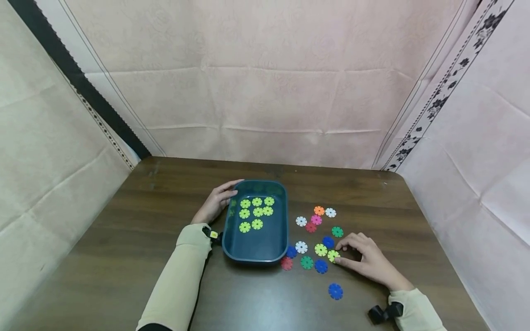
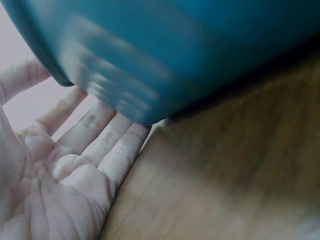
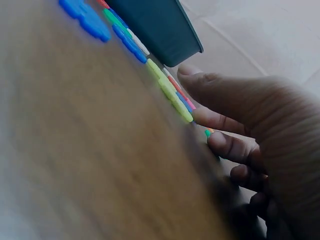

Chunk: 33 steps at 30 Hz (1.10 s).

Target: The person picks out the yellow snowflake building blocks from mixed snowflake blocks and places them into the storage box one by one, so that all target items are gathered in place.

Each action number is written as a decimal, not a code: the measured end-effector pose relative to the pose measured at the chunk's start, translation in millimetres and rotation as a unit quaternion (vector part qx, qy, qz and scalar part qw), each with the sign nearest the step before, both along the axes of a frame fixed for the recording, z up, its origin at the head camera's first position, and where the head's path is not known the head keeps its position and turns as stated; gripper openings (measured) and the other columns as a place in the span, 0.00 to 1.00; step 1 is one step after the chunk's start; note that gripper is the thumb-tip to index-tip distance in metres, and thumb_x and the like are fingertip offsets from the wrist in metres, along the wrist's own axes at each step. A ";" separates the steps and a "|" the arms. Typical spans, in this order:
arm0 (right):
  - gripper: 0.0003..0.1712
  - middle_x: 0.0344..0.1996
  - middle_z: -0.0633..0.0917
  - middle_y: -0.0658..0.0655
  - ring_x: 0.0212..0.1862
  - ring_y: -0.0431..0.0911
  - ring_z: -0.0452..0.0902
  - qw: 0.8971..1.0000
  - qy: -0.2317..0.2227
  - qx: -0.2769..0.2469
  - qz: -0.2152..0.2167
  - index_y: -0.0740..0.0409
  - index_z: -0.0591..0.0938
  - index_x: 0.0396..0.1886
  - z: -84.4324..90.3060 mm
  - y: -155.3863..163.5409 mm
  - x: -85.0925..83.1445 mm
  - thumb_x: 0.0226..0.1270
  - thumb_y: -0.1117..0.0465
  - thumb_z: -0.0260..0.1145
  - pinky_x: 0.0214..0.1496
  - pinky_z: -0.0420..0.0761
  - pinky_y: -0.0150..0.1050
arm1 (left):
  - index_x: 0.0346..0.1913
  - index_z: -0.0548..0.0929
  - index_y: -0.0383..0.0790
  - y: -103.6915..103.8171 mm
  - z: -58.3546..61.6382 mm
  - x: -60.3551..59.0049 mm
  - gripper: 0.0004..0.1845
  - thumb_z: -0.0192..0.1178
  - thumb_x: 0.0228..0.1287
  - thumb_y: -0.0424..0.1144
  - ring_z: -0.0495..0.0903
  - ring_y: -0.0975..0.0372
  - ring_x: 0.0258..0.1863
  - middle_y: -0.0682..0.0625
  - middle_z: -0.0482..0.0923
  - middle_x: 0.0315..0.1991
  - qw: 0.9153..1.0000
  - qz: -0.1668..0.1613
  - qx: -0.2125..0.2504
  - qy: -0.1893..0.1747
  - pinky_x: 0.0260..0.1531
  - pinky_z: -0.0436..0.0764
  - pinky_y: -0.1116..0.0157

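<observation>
My left hand [image 1: 214, 202] rests along the left side of a dark teal tray [image 1: 256, 250], its straight fingers against the wall in the left wrist view. Inside the tray lie several yellow-green notched plastic discs [image 1: 257, 224] in rough rows. On the table to the right, my right hand [image 1: 366, 258] reaches down to a yellow-green notched disc [image 1: 333, 256]. Thumb and index finger are apart at its right edge; in the right wrist view the index fingertip meets the edge while the thumb [image 3: 200, 82] hovers above. Another yellow-green disc [image 1: 320, 249] lies just left of it.
Loose notched discs lie right of the tray: blue [image 1: 321, 266], green [image 1: 307, 262], white [image 1: 301, 247], red [image 1: 286, 263], pink [image 1: 316, 219] and orange [image 1: 319, 210]. One blue disc [image 1: 335, 291] sits nearer the front. Pale cloth [image 1: 265, 101] hangs behind the wooden table [image 1: 174, 193].
</observation>
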State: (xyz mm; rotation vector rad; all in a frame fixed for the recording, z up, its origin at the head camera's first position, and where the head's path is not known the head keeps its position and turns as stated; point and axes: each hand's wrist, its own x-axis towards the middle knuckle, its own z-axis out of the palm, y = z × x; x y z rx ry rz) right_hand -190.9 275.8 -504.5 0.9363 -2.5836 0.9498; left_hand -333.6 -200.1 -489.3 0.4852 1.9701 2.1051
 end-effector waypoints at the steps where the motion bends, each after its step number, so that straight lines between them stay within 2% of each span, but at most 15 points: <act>1: 0.17 0.39 0.81 0.38 0.42 0.39 0.70 1.000 -0.002 0.004 -0.002 0.38 0.84 0.44 0.1 -0.7 1.0 0.57 0.53 0.80 0.44 0.65 0.40 | 0.72 0.72 0.45 0.0 -0.3 0.6 0.24 0.55 0.77 0.42 0.76 0.46 0.61 0.43 0.74 0.66 1.000 0.000 -0.001 0.001 0.54 0.80 0.59; 9: 0.19 0.46 0.80 0.35 0.48 0.37 0.70 0.999 -0.042 0.029 -0.006 0.33 0.83 0.47 -0.9 -4.0 4.2 0.57 0.45 0.78 0.48 0.64 0.43 | 0.73 0.72 0.45 -1.1 -1.0 1.8 0.24 0.54 0.77 0.42 0.75 0.42 0.61 0.42 0.74 0.66 1.000 -0.001 -0.006 0.009 0.54 0.80 0.58; 20: 0.17 0.46 0.80 0.34 0.48 0.37 0.70 0.998 -0.054 0.022 -0.011 0.32 0.82 0.45 -1.6 -4.7 2.1 0.58 0.46 0.78 0.48 0.65 0.43 | 0.74 0.68 0.40 -1.5 1.5 1.6 0.25 0.51 0.79 0.39 0.71 0.36 0.62 0.39 0.72 0.67 1.000 -0.003 -0.008 0.009 0.57 0.79 0.51; 26: 0.17 0.45 0.81 0.35 0.46 0.37 0.71 0.998 -0.053 0.013 -0.008 0.35 0.81 0.44 -1.7 -4.0 1.7 0.58 0.48 0.78 0.48 0.64 0.41 | 0.74 0.69 0.40 -0.4 2.4 1.0 0.25 0.51 0.79 0.38 0.72 0.39 0.63 0.40 0.72 0.67 1.000 0.001 -0.009 0.004 0.57 0.78 0.53; 33: 0.17 0.37 0.80 0.37 0.40 0.37 0.72 0.997 -0.066 -0.019 -0.022 0.39 0.81 0.46 -0.7 -3.6 2.3 0.60 0.53 0.78 0.43 0.70 0.37 | 0.74 0.69 0.42 0.0 1.8 0.1 0.25 0.53 0.78 0.40 0.72 0.37 0.63 0.41 0.73 0.66 1.000 -0.001 -0.002 0.004 0.55 0.80 0.55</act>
